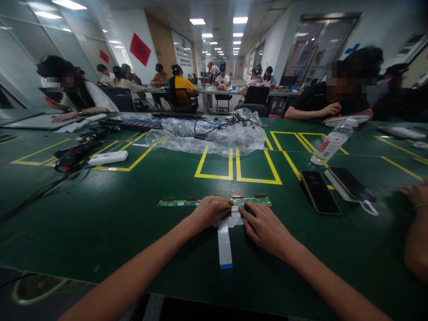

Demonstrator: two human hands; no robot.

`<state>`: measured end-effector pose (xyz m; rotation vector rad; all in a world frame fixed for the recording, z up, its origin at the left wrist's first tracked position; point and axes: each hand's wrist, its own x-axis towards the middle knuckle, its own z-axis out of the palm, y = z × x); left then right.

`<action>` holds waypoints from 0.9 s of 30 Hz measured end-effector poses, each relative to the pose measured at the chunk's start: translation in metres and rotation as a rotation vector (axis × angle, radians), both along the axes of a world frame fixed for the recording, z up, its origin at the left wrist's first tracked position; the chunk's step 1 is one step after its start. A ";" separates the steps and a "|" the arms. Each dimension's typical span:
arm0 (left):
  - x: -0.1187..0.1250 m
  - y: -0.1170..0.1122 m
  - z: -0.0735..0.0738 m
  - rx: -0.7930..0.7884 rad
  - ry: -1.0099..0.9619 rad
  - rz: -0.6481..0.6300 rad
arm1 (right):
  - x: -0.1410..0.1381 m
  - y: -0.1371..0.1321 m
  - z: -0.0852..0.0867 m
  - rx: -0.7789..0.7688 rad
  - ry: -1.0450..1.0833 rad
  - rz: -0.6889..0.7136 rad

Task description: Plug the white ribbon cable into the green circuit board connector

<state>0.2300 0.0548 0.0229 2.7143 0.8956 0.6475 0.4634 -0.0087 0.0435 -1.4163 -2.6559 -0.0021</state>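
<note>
Head view: my left hand [212, 211] and right hand [264, 228] hide the joint where a flat white ribbon cable [224, 245] meets a thin green circuit board [179, 203] at twelve o'clock. Pinching or pressing, I cannot tell. A glossy phone [319, 191] lies at two o'clock.

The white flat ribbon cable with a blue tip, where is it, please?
Head view, lower centre: the cable runs on the green table from between left hand and right hand toward the viewer.
</note>
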 end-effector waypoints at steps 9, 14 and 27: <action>0.000 0.001 -0.002 -0.013 -0.036 -0.006 | -0.002 0.001 -0.003 0.048 0.013 0.011; 0.002 -0.002 0.000 0.026 -0.007 0.020 | -0.004 -0.001 -0.006 0.071 -0.025 -0.004; 0.004 -0.002 -0.002 0.023 0.017 0.053 | -0.004 0.002 0.000 0.025 0.021 -0.008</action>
